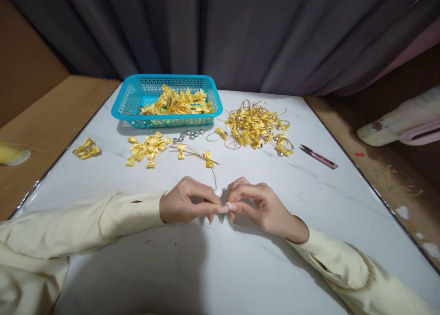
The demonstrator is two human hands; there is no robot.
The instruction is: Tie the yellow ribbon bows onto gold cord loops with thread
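Note:
My left hand (pixel 187 200) and my right hand (pixel 256 204) meet fingertip to fingertip at the middle of the white table (pixel 343 214). Both are pinched on a small pale thing between them, with a thin gold cord (pixel 216 180) rising from the pinch toward two strung yellow bows (pixel 194 153). Just beyond lie a heap of loose yellow bows (pixel 147 150) and a few silver beads (pixel 188 134).
A turquoise basket (pixel 134 100) with yellow bows stands at the back left. A pile of finished bow-and-bead loops (pixel 257 125) lies back right, with pink thread snips (pixel 319 157) beside it. A small bow bundle (pixel 85 149) lies at the left edge. Dark curtain behind.

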